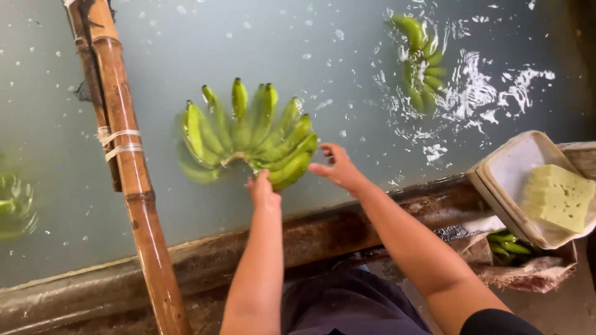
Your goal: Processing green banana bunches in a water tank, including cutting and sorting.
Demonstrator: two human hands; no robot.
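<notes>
We were washing a green bunch (248, 138) afloat in the tank (112, 282), at about twelve o'clock from our hands. Our left hand (263, 191) gripped it at the crown, fingers down in the water. Our right hand (338, 167) hung loose and unclenched at three o'clock of the bunch, just touching the outer fruit. A second bunch (422, 65) drifted at two o'clock. Next, we judged, called for both hands to turn it.
</notes>
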